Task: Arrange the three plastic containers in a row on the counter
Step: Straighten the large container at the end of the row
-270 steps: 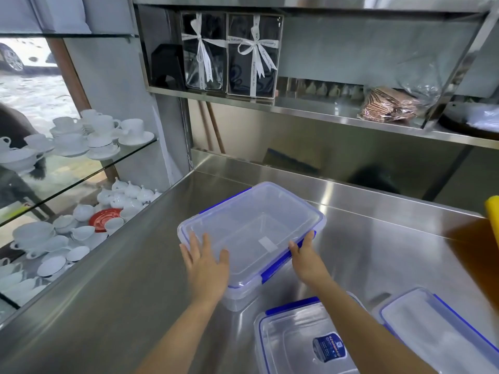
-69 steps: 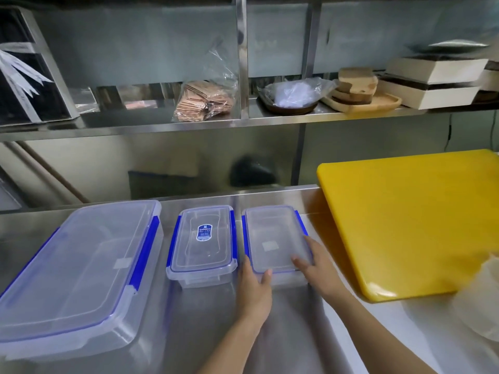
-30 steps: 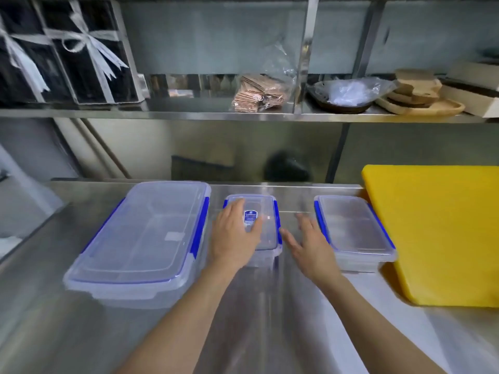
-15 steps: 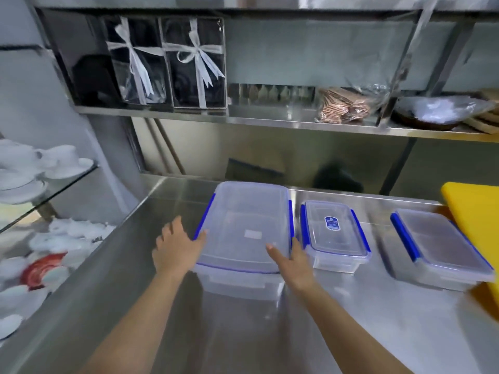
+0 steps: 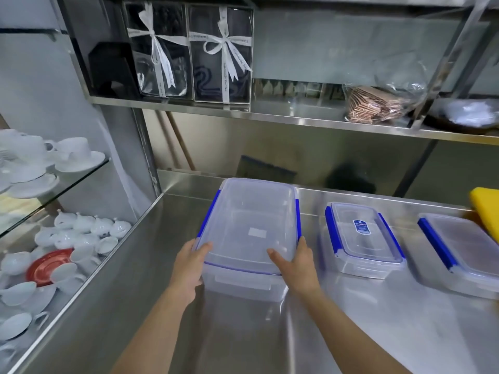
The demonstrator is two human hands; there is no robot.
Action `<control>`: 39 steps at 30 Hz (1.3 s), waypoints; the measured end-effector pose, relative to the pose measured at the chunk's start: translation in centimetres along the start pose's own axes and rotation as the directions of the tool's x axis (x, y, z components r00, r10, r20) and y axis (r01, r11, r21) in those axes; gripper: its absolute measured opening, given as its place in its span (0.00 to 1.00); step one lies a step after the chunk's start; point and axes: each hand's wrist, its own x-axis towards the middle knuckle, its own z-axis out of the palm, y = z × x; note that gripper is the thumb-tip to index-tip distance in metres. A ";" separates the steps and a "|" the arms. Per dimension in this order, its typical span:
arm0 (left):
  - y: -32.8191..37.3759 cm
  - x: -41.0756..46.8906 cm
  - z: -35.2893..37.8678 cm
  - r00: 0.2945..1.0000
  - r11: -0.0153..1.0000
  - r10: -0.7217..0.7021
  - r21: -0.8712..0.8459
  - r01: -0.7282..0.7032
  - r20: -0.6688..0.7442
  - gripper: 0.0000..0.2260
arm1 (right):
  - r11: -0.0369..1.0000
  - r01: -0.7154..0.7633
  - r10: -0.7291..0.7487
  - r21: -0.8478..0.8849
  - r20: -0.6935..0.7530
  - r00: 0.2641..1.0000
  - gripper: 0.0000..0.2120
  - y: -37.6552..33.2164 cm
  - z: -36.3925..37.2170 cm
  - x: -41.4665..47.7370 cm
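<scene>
Both hands clasp the near corners of the large container (image 5: pixel 249 233) on the steel counter (image 5: pixel 351 333). The left hand (image 5: pixel 189 268) wraps the near-left corner, thumb on the lid edge and fingers down the side wall. The right hand (image 5: pixel 297 261) cups the near-right corner, thumb lying on the lid and fingers curled round the side by the blue clip. Neither hand is closed tight; each is half open, pressed flat to the plastic. The two-sided hold looks meant for squaring the box, since gripping opposite corners lets a person turn or slide it without lifting.

To the right of the right hand, apart from the large box, sits the middle container (image 5: pixel 363 240), smaller, with a dark blue label on its lid. Further right, again with a gap, lies the right container (image 5: pixel 464 252), partly cut off by the frame edge beside a yellow board (image 5: pixel 486 209). The three lie roughly side by side with long edges parallel, so the row appears nearly finished, pending final alignment.

All three are clear, smooth plastic, rectangular with rounded corners, shallow recessed lids and blue side latches. The counter is brushed stainless steel, reflective and probably slick beneath them. Left of the left hand, white cups (image 5: pixel 67 233) crowd glass shelves.
</scene>
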 end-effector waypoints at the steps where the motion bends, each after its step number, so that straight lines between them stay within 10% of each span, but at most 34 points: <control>1: 0.3 -0.1 0.3 1.000 1.000 0.022 -0.016 -0.022 0.006 0.08 | 1.000 -0.003 0.003 -0.006 0.006 1.000 0.34 0.3 -0.2 0.2; 10: 0.7 0.1 -0.6 0.992 0.991 0.113 0.081 -0.109 -0.049 0.12 | 0.994 -0.020 0.034 -0.110 0.128 0.991 0.40 -0.9 1.0 0.9; 14: 1.7 0.0 -1.9 0.909 0.862 0.295 0.492 -0.120 -0.294 0.26 | 0.978 -0.027 0.076 -0.209 0.232 0.970 0.31 -1.9 0.7 1.7; 22: 6.3 -5.3 4.9 0.705 0.642 0.708 0.448 -0.622 -0.037 0.17 | 0.916 0.105 -0.165 -0.386 -0.127 0.978 0.14 -2.4 -4.0 3.7; 32: 2.6 -5.1 15.9 0.933 0.908 0.277 0.255 -0.332 0.229 0.26 | 0.922 0.070 -0.117 -0.381 -0.103 0.988 0.32 3.7 -8.5 6.1; 39: 0.4 -2.5 18.8 0.965 0.964 0.103 0.215 -0.157 0.240 0.27 | 0.956 0.078 -0.062 -0.283 0.065 0.996 0.34 6.5 -9.3 8.2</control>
